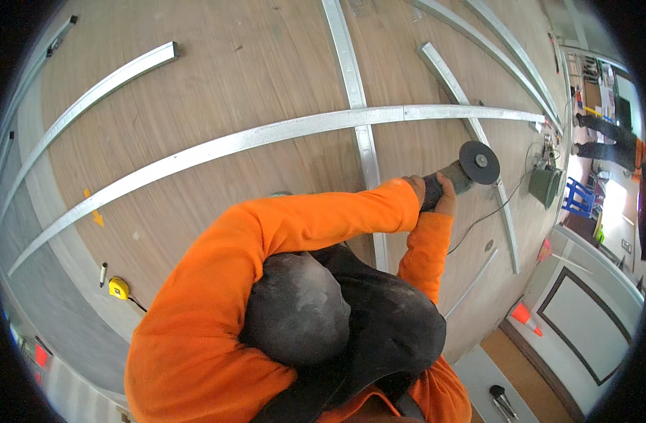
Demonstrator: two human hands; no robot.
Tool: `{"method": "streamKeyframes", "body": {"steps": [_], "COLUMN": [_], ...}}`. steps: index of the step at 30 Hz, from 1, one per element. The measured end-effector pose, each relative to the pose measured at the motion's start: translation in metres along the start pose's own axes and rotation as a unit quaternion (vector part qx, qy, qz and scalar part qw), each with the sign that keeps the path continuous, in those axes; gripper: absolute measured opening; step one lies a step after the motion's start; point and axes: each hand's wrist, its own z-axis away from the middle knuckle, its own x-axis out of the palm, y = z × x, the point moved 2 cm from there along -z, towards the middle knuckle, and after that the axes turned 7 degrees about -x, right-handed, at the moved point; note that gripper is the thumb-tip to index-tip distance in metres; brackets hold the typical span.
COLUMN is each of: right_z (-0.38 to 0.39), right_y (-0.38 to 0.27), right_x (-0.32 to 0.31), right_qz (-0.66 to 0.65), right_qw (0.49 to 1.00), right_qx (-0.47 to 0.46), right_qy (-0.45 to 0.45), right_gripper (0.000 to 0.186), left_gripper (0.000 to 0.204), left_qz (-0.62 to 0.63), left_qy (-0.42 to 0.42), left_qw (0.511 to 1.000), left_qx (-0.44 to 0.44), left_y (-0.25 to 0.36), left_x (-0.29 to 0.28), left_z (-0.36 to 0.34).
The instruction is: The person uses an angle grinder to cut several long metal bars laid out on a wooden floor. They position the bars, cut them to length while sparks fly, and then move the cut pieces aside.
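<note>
I hold an angle grinder (455,178) with both hands, out in front of me to the right. My left hand (413,186) is closed round the rear of its body. Just to the right, my right hand (446,196) grips the body too, its fingers partly hidden. The dark round disc (471,159) faces up toward me and looks apart from the metal. Beyond the grinder runs a long galvanized metal profile (266,134), resting across another profile (347,63) and a shorter perforated one (444,74). My knees, in dark trousers, are bent below my arms.
A power cord (471,229) trails right toward a grey-green box (545,185). On the floor at left lie a yellow tape measure (118,287) and a marker (103,275). More profiles (90,88) lie around. An orange cone (526,317) and another person (612,141) are at right.
</note>
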Motion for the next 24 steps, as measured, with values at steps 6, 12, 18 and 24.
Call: {"method": "streamKeyframes", "body": {"steps": [6, 12, 18, 24], "right_z": [-0.037, -0.078, -0.12, -0.127], "right_y": [-0.014, -0.048, -0.045, -0.035], "right_x": [0.008, 0.006, 0.009, 0.021], "right_qz": [0.04, 0.214, 0.446, 0.534], "right_qw": [0.996, 0.932, 0.824, 0.779], "right_qx": [-0.031, -0.222, -0.26, -0.271], "right_qy": [-0.067, -0.193, -0.232, -0.185], "right_gripper": [0.027, 0.044, 0.054, 0.059], "left_gripper": [0.066, 0.066, 0.064, 0.058], "left_qz": [0.01, -0.276, -0.194, -0.201], "left_qy": [0.079, 0.411, 0.125, 0.143], "left_qw": [0.986, 0.869, 0.952, 0.944], "left_qx": [0.144, -0.021, -0.203, -0.219], "left_y": [-0.046, -0.17, -0.185, -0.191], "left_x": [-0.025, -0.112, -0.144, -0.137], "left_z": [0.035, 0.064, 0.073, 0.067]}}
